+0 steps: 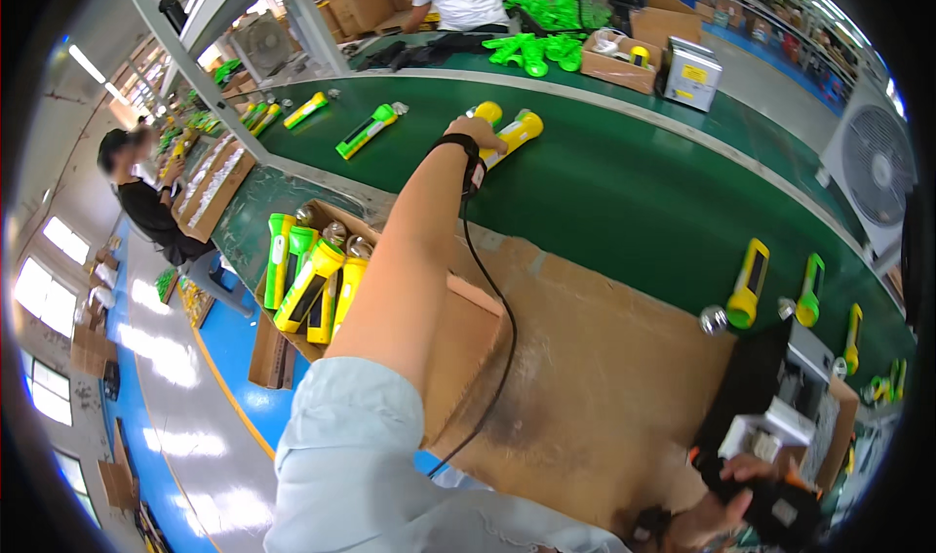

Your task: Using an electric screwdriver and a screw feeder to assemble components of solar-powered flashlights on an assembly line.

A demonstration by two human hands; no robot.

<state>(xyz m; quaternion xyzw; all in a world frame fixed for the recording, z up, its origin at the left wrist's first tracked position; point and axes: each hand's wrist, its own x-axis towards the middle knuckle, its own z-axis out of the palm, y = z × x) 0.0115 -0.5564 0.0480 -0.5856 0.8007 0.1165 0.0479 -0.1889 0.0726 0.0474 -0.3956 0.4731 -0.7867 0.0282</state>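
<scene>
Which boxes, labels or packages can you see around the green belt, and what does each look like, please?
Open brown cardboard box, under left arm, holding yellow and green torches.
Brown carton, beyond belt.
Grey metal box beside it, yellow label on front.

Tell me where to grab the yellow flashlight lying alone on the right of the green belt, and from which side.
Take the yellow flashlight around its straight handle, mid-length, coming from above. It lies flat on the green belt, long sides exposed, with its wider silver reflector head at the lower end and a green flashlight lying close beside it.

Green conveyor belt [624, 192] carries flashlights [368, 131] (yellow, green).
</scene>
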